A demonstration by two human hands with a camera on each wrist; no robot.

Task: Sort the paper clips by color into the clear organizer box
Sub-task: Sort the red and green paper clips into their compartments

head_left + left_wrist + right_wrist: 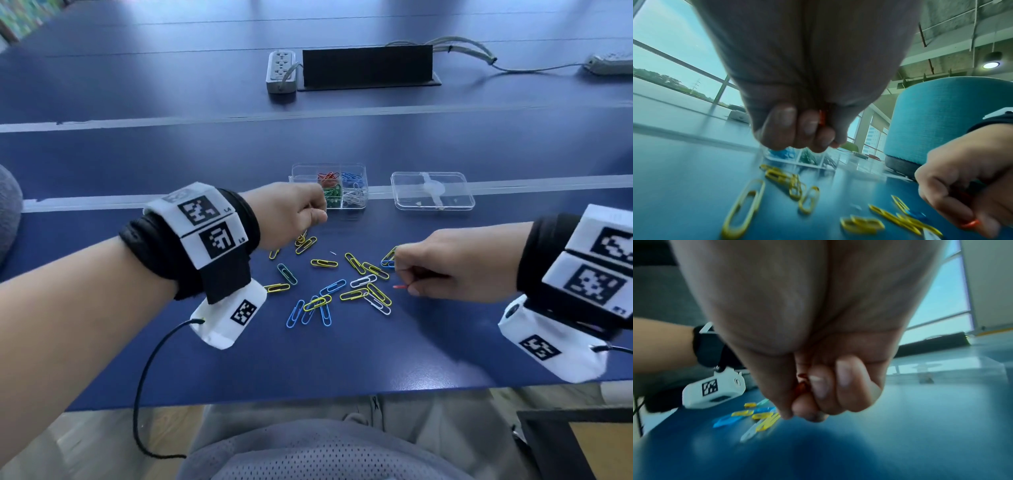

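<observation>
Red paper clip (400,286): pinched in my right hand (455,267), long axis level, free end pointing left toward the loose clips (337,287) on the blue table (445,349). Second red clip (822,117): seen only from the left wrist, seemingly upright, gripped in my curled left hand (287,214), just before the clear organizer box (359,171). Its lid (433,192) lies beside, right.
</observation>
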